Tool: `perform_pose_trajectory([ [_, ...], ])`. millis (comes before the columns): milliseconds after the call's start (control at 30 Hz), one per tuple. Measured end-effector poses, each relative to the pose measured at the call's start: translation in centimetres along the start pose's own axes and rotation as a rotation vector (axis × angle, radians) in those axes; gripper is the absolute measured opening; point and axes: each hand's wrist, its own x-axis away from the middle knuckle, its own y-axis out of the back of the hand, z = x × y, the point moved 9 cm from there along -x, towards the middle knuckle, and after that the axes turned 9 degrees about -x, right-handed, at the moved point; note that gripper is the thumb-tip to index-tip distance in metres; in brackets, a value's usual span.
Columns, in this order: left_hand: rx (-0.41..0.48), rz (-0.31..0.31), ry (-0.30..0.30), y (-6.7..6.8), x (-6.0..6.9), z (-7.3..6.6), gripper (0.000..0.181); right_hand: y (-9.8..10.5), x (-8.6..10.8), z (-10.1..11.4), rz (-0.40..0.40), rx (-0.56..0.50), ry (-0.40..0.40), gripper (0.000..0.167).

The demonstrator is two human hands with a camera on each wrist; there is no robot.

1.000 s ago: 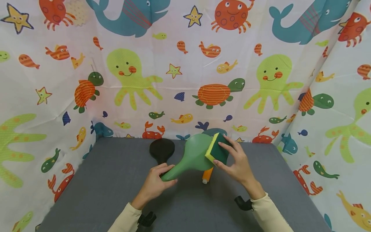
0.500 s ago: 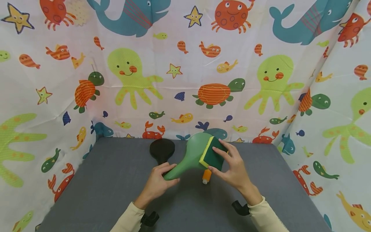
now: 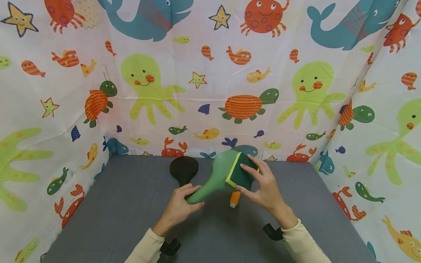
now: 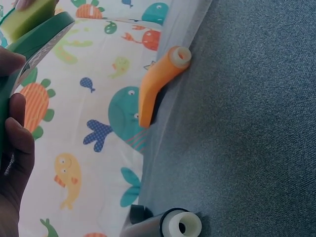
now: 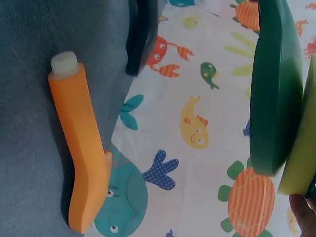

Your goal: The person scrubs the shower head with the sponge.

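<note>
A green shower head (image 3: 219,171) is held above the table by its handle in my left hand (image 3: 177,208), the thumb and fingers wrapped round the handle's end. Against the right part of its rounded back lies a yellow sponge with a dark green scouring side (image 3: 244,172). My right hand (image 3: 268,191) grips this sponge by its edges, fingers on the scouring side. In the right wrist view the sponge's yellow side (image 5: 300,143) faces the green shower head (image 5: 276,94). The left wrist view shows the pale underside of the head, tilted, beside curled fingers (image 4: 22,138).
Behind the left hand, a black shower head (image 3: 184,170) lies on the grey table (image 3: 125,204). An orange shower head (image 3: 234,199) lies beyond the green one, mostly hidden by it in the head view. A sea-animal curtain (image 3: 184,80) hangs at the back and sides.
My right hand has slid the sponge a little left across the back of the green shower head, mostly in the first half second. The left hand has shifted slightly right.
</note>
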Motion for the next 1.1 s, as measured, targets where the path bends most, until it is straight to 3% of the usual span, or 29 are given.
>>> perform_pose_trajectory([
  [233, -0.021, 0.013, -0.022, -0.1, 0.2, -0.2, 0.043, 0.5, -0.8, -1.6, -0.041, -0.012, -0.039, 0.067],
  [433, -0.015, 0.002, -0.04, -0.1, 0.3, -0.3, 0.043, 0.4, -1.0, -1.8, -0.036, -0.018, -0.066, 0.067],
  [867, -0.011, -0.003, -0.016, -0.2, -0.2, -0.6, 0.045, -0.7, -0.9, 0.2, 0.014, 0.003, 0.019, 0.067],
  [1100, -0.047, -0.019, -0.027, -0.3, 0.0, -0.3, 0.045, -0.8, -0.9, 0.2, 0.013, -0.002, 0.043, 0.063],
])
